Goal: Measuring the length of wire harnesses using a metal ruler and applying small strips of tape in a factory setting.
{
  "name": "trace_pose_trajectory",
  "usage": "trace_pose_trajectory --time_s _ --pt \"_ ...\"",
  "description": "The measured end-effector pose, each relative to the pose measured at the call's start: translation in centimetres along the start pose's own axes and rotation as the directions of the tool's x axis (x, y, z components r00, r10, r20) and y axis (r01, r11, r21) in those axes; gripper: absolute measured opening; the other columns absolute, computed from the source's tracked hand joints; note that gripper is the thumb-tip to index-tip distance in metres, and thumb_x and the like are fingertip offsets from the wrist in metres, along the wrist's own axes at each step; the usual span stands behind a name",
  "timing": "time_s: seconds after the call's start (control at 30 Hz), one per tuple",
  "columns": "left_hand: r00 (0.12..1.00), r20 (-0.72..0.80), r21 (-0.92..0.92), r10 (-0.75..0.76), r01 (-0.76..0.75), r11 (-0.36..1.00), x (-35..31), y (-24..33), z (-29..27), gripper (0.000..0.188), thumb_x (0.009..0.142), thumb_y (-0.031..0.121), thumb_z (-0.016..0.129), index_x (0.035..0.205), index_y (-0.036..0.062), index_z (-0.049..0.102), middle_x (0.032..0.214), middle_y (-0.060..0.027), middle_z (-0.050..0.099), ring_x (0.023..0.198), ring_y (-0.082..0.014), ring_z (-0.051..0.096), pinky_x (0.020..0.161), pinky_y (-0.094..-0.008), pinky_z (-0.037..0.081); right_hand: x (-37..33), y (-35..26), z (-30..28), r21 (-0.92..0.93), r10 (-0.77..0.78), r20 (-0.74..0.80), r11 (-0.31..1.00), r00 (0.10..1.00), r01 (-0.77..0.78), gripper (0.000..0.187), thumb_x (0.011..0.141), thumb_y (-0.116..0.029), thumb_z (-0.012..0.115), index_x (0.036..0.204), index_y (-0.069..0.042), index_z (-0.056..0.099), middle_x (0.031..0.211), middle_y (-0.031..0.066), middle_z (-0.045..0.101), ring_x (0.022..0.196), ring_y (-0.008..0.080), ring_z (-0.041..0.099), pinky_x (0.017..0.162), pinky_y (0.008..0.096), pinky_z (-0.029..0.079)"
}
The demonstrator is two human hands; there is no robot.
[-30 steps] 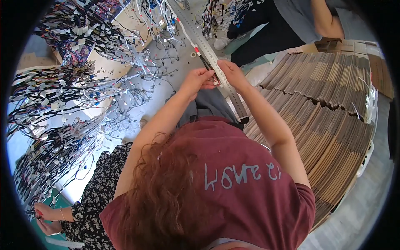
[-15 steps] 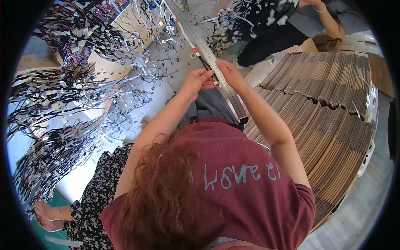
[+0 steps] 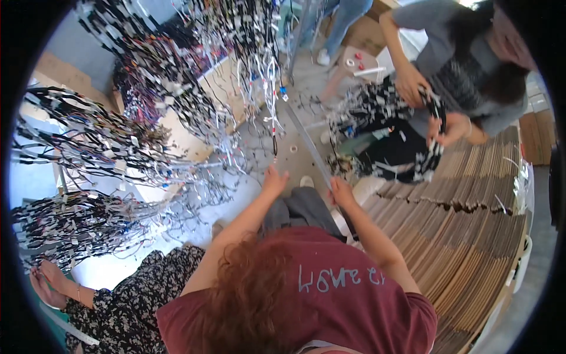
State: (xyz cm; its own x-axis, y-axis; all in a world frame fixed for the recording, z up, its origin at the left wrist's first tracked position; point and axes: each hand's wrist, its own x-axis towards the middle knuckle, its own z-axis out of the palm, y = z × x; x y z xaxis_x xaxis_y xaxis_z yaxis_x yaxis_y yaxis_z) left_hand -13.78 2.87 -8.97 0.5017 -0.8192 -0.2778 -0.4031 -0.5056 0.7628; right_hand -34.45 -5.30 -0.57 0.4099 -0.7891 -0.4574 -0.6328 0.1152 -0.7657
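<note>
My left hand (image 3: 275,181) is just below the lower end of a thin cable (image 3: 274,140) with white, red and black sections. Its thumb and fingers look apart, and the cable's tip is close to the fingertips. My right hand (image 3: 341,192) is closed around a long metal ruler (image 3: 309,143). The ruler slants from the upper left past this hand toward my lap. The cable hangs from a dense wire harness bundle (image 3: 250,35) with white connectors and tags, ahead of me.
More wire harnesses (image 3: 88,133) fill the left. Stacked cardboard sheets (image 3: 436,236) stand at my right. Ahead right, a co-worker (image 3: 471,65) holds a looped harness (image 3: 433,112). A person in a floral garment (image 3: 135,301) is at lower left. A tape roll (image 3: 293,149) lies on the floor.
My hands have moved apart. The ruler has swung away from the cable, which now hangs straight above my left hand. The co-worker and the looped harness have come further into view.
</note>
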Motion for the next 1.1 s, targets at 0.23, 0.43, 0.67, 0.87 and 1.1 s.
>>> trace_pose_trajectory --time_s 0.23,0.43,0.67,0.87,1.1 --pt "0.985 0.167 0.111 -0.053 0.035 0.993 3.0 -4.7 -2.4 0.065 0.071 0.035 0.055 0.117 -0.0023 0.027 0.115 -0.0286 0.036 0.108 -0.0406 0.035 0.088 -0.0433 0.034 1.2 0.3 2.5 0.042 -0.1 -0.078 0.994 0.992 0.103 0.02 0.086 -0.024 0.037 0.081 -0.007 0.046 0.048 0.0047 0.047 0.035 0.0125 0.045 0.033 0.0268 0.036" --pt "0.885 -0.362 0.095 0.293 -0.277 0.956 14.1 4.8 -15.2 0.062 0.075 0.034 0.053 0.118 -0.0051 0.029 0.118 -0.0264 0.035 0.111 -0.0381 0.033 0.094 -0.0398 0.026 5.4 -11.3 1.2 -0.29 -0.431 -0.396 0.896 0.811 0.335 0.024 0.085 -0.018 0.04 0.103 -0.003 0.045 0.076 0.02 0.054 0.072 0.0354 0.054 0.062 0.0408 0.041" --pt "0.337 -0.711 0.313 0.617 -0.634 0.707 21.1 23.9 -34.0 0.062 0.08 0.033 0.05 0.12 -0.0079 0.027 0.115 -0.0253 0.038 0.108 -0.0352 0.036 0.094 -0.038 0.025 13.0 -23.7 -2.0 0.004 -0.556 -0.533 0.752 0.638 0.659 0.024 0.086 -0.016 0.039 0.106 -0.003 0.046 0.087 0.0151 0.055 0.07 0.0274 0.051 0.065 0.0328 0.04" --pt "0.095 -0.835 0.399 0.541 -0.573 0.716 24.9 33.3 -45.6 0.059 0.079 0.034 0.05 0.115 -0.0089 0.032 0.113 -0.0257 0.039 0.107 -0.0352 0.038 0.092 -0.0369 0.027 23.6 -32.2 -5.1 0.11 -0.575 -0.545 0.672 0.61 0.732 0.026 0.085 -0.022 0.043 0.105 -0.008 0.053 0.056 0.0043 0.043 0.051 0.0127 0.041 0.049 0.0266 0.036" --pt "0.575 -0.631 0.137 0.521 -0.579 0.804 30.8 41.6 -40.5 0.115 0.059 0.054 0.064 0.118 -0.0186 -0.002 0.126 -0.0341 0.01 0.119 -0.037 0.02 0.098 -0.0327 0.019 24.3 -39.0 -0.8 -0.193 -0.834 -0.323 0.521 0.447 0.831 0.024 0.086 -0.022 0.037 0.104 -0.012 0.05 0.078 0.0231 0.055 0.073 0.0374 0.053 0.06 0.0397 0.041"
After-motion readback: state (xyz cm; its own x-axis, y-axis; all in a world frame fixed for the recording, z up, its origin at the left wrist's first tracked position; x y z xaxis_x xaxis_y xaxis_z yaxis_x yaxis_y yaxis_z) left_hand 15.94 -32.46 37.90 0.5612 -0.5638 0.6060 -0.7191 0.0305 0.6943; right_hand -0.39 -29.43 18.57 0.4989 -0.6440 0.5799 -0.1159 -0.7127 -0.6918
